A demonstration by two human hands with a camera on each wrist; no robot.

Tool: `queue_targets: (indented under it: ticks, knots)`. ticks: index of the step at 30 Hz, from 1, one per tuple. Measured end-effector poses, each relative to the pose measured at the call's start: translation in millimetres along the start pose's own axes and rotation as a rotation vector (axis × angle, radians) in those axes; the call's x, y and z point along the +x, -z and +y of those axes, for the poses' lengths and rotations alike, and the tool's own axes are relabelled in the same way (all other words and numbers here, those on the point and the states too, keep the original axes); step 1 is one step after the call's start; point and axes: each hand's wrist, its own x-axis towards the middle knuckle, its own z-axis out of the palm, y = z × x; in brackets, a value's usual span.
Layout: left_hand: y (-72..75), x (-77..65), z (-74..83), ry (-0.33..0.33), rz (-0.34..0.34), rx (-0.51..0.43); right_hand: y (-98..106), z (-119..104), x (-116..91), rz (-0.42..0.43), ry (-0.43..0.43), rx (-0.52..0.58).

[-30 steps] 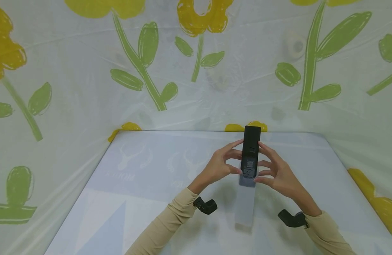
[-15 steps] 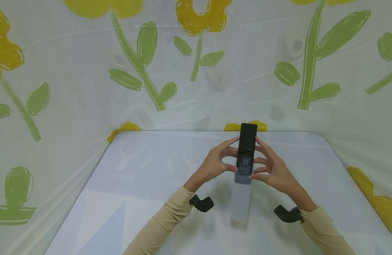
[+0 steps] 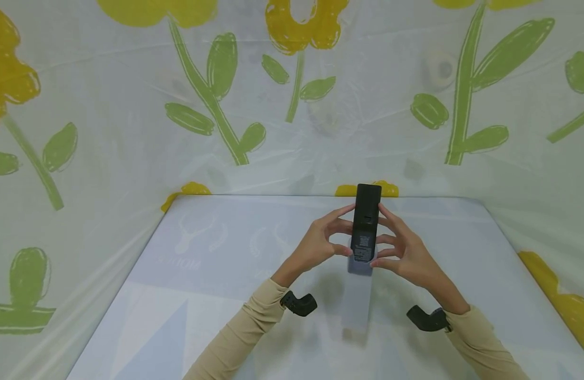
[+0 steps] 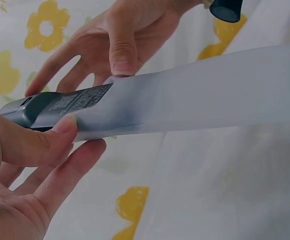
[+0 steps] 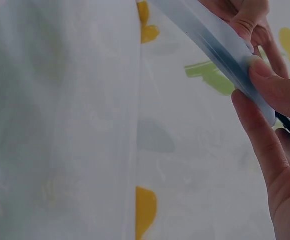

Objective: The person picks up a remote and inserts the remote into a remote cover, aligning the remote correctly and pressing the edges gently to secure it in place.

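A black device (image 3: 368, 208) is held up over the far right-of-centre part of the table (image 3: 178, 311), its far end reaching past the table's far edge in the head view; its near part, bearing a printed label, sits inside the mouth of a translucent cover (image 3: 358, 301), which trails on toward the near side, flat and pale beyond the device. The left hand (image 3: 320, 240) pinches the left edge, its thumb on the upper face at the cover's mouth and a finger beneath, the gap between them no wider than what they hold; the right hand (image 3: 408, 258) pinches the right edge, thumb at the cover and fingers reaching along the device's side, spread a little from one another. Beige sleeves (image 3: 246, 324) cover both forearms, with a black wrist camera (image 3: 299, 304) by the left wrist and another by the right; beyond the table hangs a white cloth (image 3: 368, 121) printed with yellow flowers and green stems. Compared with a second ago, device, cover and hands have shifted slightly left, and the device's far end slightly farther; the grip and the depth of the device in the cover look unchanged.
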Motion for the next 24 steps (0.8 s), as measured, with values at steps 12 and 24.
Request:
queue_targets:
  ticks: [12,24]
  knots:
    - [3.2,2.2,-24.2,0.010,0.017,-0.008,-2,-4,2,-0.013,0.006,0.002]
    - [4.6,-0.8,-22.2,0.026,0.028,-0.051,-4,-2,3,-0.010,-0.010,-0.006]
